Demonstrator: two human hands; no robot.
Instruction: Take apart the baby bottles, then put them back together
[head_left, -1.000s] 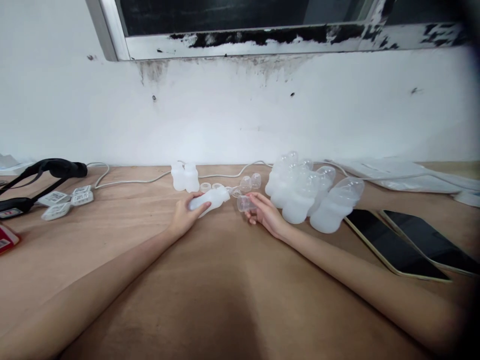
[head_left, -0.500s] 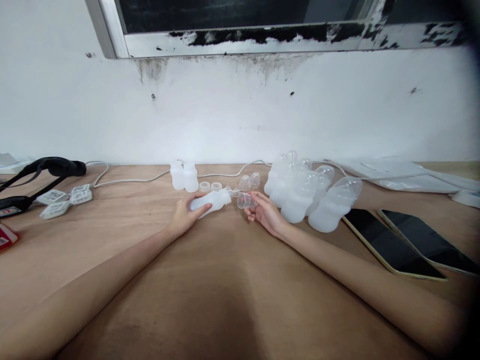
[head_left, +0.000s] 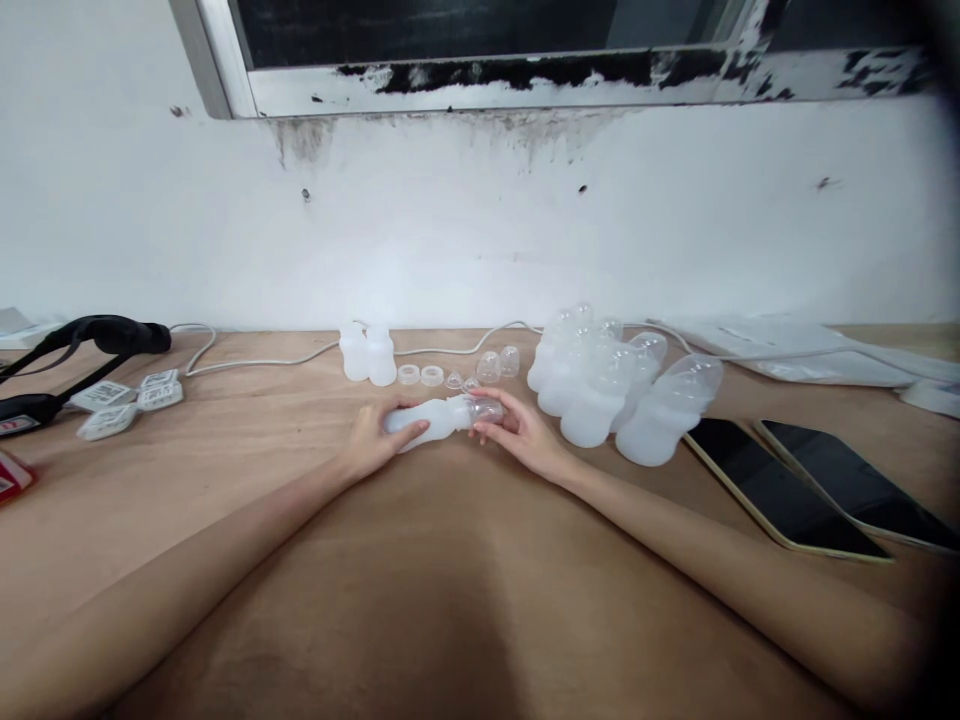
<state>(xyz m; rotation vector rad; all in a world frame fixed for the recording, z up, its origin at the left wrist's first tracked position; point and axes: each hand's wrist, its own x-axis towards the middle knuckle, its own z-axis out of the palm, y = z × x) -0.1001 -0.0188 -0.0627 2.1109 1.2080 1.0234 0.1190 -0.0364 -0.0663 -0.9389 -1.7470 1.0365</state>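
My left hand (head_left: 379, 437) is wrapped round the body of a milky white baby bottle (head_left: 429, 424), which lies tilted with its neck to the right. My right hand (head_left: 519, 430) grips a clear dome cap (head_left: 484, 409) that sits over the bottle's neck end. Just behind the bottle are two white collar rings (head_left: 420, 375), two small clear nipples (head_left: 454, 380) and two more clear caps (head_left: 498, 363). Two bottles without caps (head_left: 367, 353) stand upright behind my left hand. To the right of my right hand several capped bottles (head_left: 592, 385) stand in a group.
Two dark-screened phones (head_left: 795, 490) lie at the right, near a clear plastic bag (head_left: 787, 345). A cable (head_left: 465, 350) runs along the wall. At the left are black straps (head_left: 97, 340), several white labelled pieces (head_left: 127, 400) and a red item (head_left: 11, 475).
My right hand has moved the clear cap left onto the neck end of the bottle. The bottle has come slightly nearer to me and lies flatter.
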